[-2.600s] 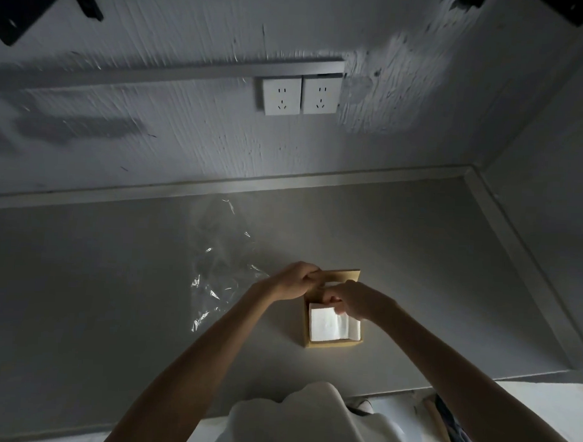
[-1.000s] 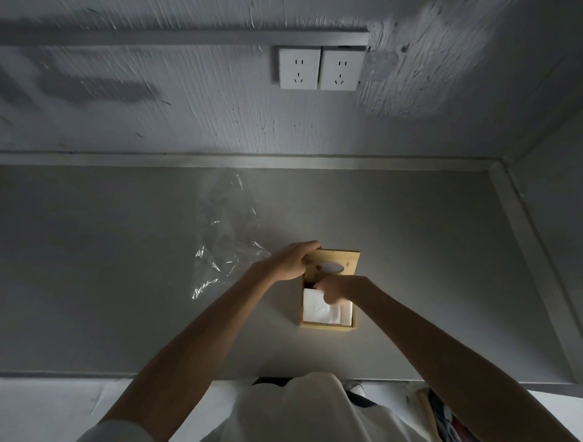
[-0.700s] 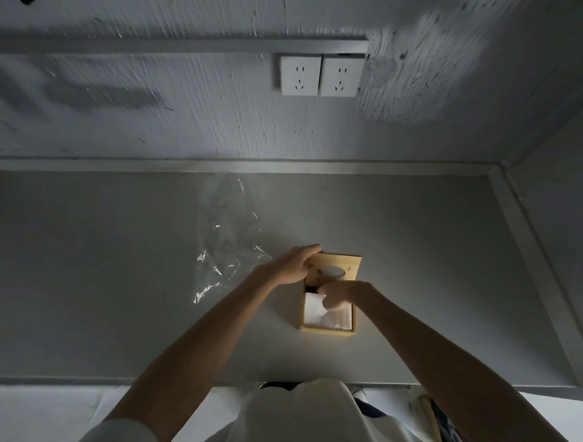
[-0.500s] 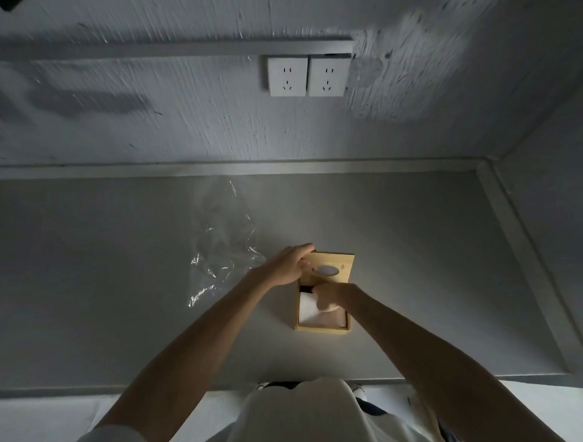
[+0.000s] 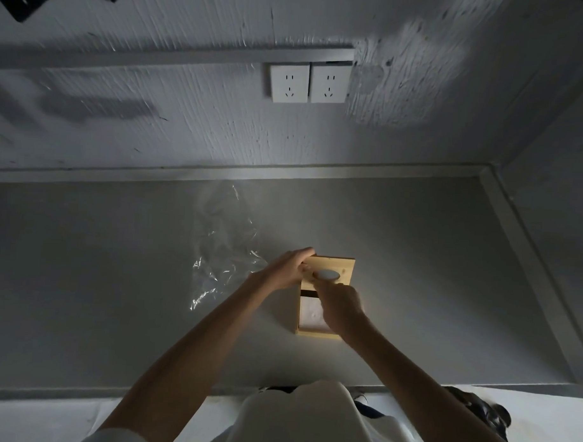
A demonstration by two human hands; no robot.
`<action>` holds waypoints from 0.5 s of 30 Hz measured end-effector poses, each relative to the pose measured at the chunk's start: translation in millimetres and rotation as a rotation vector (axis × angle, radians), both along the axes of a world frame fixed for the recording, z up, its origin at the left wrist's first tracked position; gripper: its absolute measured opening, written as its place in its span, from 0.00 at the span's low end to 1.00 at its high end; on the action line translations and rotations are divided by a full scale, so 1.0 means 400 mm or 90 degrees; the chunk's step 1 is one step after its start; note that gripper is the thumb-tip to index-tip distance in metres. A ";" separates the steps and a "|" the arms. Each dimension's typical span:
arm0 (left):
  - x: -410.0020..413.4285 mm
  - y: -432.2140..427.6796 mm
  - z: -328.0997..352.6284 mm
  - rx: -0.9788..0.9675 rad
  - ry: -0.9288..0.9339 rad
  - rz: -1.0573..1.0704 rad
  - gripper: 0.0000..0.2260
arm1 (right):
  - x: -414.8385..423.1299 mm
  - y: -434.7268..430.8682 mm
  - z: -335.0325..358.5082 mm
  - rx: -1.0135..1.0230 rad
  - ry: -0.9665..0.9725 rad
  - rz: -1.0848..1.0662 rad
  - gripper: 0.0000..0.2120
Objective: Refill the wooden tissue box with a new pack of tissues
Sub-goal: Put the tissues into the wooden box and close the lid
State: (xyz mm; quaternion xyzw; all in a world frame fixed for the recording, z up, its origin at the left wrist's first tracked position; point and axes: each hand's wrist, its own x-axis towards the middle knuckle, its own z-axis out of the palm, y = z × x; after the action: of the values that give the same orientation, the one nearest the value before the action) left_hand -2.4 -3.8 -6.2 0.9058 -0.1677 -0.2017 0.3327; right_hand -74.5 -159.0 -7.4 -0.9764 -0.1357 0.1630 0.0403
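A small rectangular wooden tissue box (image 5: 316, 334) of pale, smooth-grained timber was seen standing on the matt grey worktop (image 5: 99, 280), right of its middle, with its long side running away from the person. A flat wooden lid (image 5: 344, 270) was laid over the far half of the box, pierced by an oval opening (image 5: 328, 275) through which white was shown. In the uncovered near half a soft white stack of tissues (image 5: 308, 312) was seen lying inside the walls. The left grip (image 5: 288, 270), a bare hand, was clenched round the lid's far left corner, fingers curled over the edge and thumb laid on top. The right grip (image 5: 341, 308) was held over the open half, knuckles up, its fingers tucked towards the lid's near edge; whether anything was pinched there could not be told. Just left of the box, a crumpled sheet of clear, glossy plastic wrapper (image 5: 223, 251) was spread on the worktop. Behind, a roughly brushed white wall (image 5: 187, 124) was fitted with two square white sockets (image 5: 308, 83) beneath a straight flat rail (image 5: 157, 55).
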 end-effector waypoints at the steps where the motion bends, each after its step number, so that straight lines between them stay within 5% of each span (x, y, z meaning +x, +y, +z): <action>1: -0.001 -0.001 -0.001 -0.005 0.003 0.006 0.03 | -0.020 0.008 -0.007 0.036 -0.031 0.001 0.20; 6: -0.004 0.000 -0.004 -0.008 0.012 -0.002 0.05 | -0.121 0.028 -0.080 0.082 0.119 0.005 0.28; 15: -0.014 -0.008 -0.013 -0.054 0.036 0.047 0.10 | -0.189 -0.008 -0.114 0.192 -0.107 -0.097 0.20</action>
State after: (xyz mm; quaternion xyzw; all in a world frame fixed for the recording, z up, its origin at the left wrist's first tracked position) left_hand -8.1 -7.0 -11.3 0.8903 -0.1335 -0.2076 0.3828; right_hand -150.1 -162.3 -53.2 -0.9769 -0.0868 0.0552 0.1871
